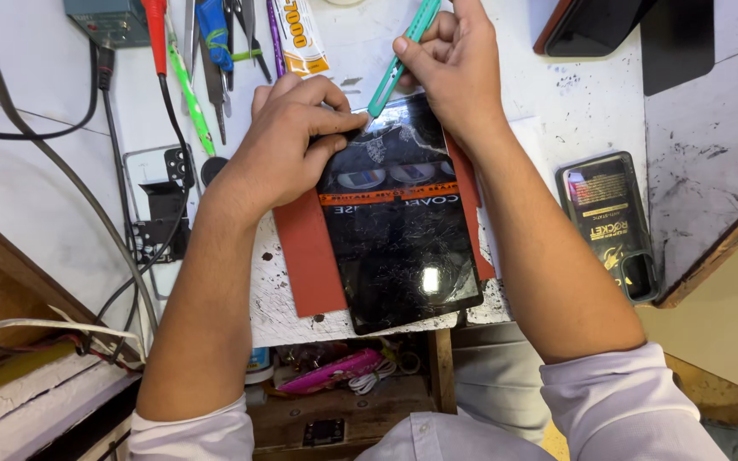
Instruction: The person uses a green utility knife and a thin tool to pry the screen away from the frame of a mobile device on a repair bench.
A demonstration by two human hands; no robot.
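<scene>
A black tablet (399, 248) with a cracked screen lies on a red mat (307, 256) on the white workbench. My left hand (288, 137) presses down on the tablet's far left corner, fingers curled over its edge. My right hand (454, 64) grips a teal craft knife (395, 64) like a pen, its tip touching the tablet's far edge right beside my left fingertips.
A phone in a dark green case (612, 222) lies to the right. Screwdrivers, tweezers and a glue tube (301, 34) sit at the back. A white phone back cover (157, 205) and cables (121, 171) lie at left. An open drawer (335, 376) is below the bench edge.
</scene>
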